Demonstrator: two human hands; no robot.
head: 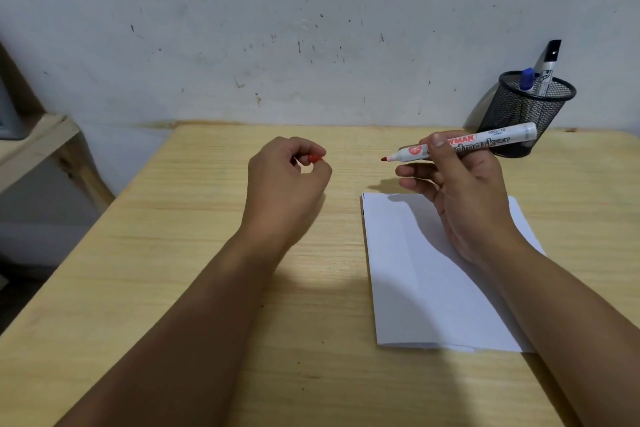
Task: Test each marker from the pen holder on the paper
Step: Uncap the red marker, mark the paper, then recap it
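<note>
Your right hand grips the red whiteboard marker by its barrel, thumb curled over the top — the uncapped red tip points left, held above the worktop just beyond the far edge of the white paper. Your left hand pinches the red cap, well apart from the tip. The mesh pen holder stands at the far right, holding a blue marker and a black marker.
</note>
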